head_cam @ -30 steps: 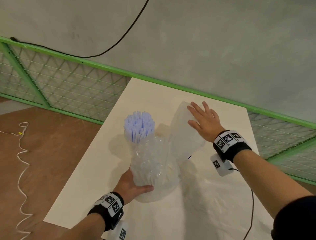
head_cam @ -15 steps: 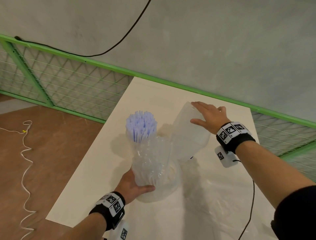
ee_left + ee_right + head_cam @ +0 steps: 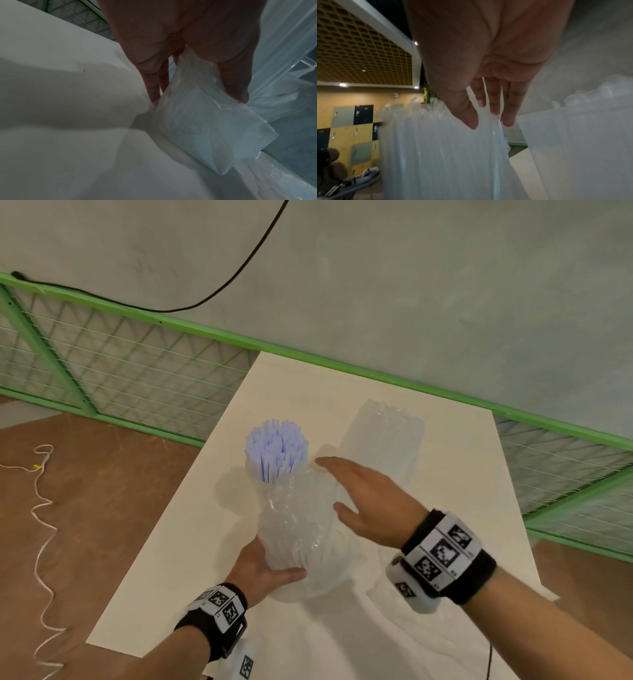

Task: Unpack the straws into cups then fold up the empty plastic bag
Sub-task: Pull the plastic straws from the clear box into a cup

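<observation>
Left grip [image 3: 265, 568] clamped round crinkled clear plastic bag [image 3: 298, 529]; right grip [image 3: 366, 501] fingers apart. One lavender straw bundle [image 3: 275, 450], one frosted cup [image 3: 383, 440], white counter [image 3: 455, 474].

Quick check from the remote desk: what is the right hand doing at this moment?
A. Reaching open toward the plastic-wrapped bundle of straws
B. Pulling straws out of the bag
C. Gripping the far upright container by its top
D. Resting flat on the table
A: the right hand is spread open beside the wrapped straw bundle, fingers straight with nothing in them, while the left hand holds the bundle's base; the far container stands untouched.
</observation>
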### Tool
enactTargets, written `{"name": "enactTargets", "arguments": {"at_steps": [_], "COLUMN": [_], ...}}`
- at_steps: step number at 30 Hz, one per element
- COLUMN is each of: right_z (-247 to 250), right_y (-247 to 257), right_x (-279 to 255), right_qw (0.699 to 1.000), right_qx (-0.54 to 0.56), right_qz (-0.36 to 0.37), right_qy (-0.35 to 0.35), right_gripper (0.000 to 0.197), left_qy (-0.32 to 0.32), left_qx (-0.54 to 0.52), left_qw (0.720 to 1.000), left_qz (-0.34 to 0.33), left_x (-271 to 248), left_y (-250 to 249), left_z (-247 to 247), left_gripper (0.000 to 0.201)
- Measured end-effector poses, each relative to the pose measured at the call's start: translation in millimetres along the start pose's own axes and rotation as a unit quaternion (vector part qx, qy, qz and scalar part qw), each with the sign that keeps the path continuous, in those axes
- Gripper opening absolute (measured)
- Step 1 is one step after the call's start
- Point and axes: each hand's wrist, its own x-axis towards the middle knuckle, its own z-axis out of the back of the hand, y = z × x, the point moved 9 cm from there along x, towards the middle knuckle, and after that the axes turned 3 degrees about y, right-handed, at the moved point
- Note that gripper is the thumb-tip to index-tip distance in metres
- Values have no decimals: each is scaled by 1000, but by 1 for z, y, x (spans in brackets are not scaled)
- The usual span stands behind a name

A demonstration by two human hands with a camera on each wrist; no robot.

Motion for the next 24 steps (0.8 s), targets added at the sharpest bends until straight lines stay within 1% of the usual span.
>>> {"name": "enactTargets", "arguments": {"at_steps": [2, 4, 7, 12, 15, 18, 20, 22, 24], "right_z": [-12, -15, -14, -14, -16, -18, -16, -16, -18], "right_y": [-1, -4, -12, -13, -17, -21, -19, -16, -11], "right_x": [3, 6, 9, 10, 8, 4, 1, -1, -1], "right_qw": [1000, 1000, 996, 983, 971, 958, 950, 946, 948], "right_qx": [-4, 17, 71, 125, 164, 207, 221, 219, 194], "right_qz": [-14, -25, -26, -8, -24, -49, -50, -42, -31], "right_qy": [15, 2, -54, -138, -171, -192, -214, -235, -249], "right_gripper": [73, 71, 59, 37, 28, 26, 30, 36, 37], "left_qy": [1, 2, 3, 6, 8, 8, 9, 9, 7], "left_qx": [1, -1, -8, -14, -15, -11, -2, 2, -1], "left_qw": [1000, 1000, 1000, 1000, 1000, 1000, 1000, 1000, 1000], "left_qz": [-1, 0, -3, -5, -8, -8, -9, -9, -6], "left_x": [0, 0, -1, 0, -1, -1, 0, 0, 0], "left_y": [-2, -2, -4, -3, -4, -5, -5, -4, -3], "left_z": [0, -1, -1, -2, -2, -1, -1, -1, -1], "left_gripper": [81, 80, 78, 82, 81, 79, 78, 79, 78]}}
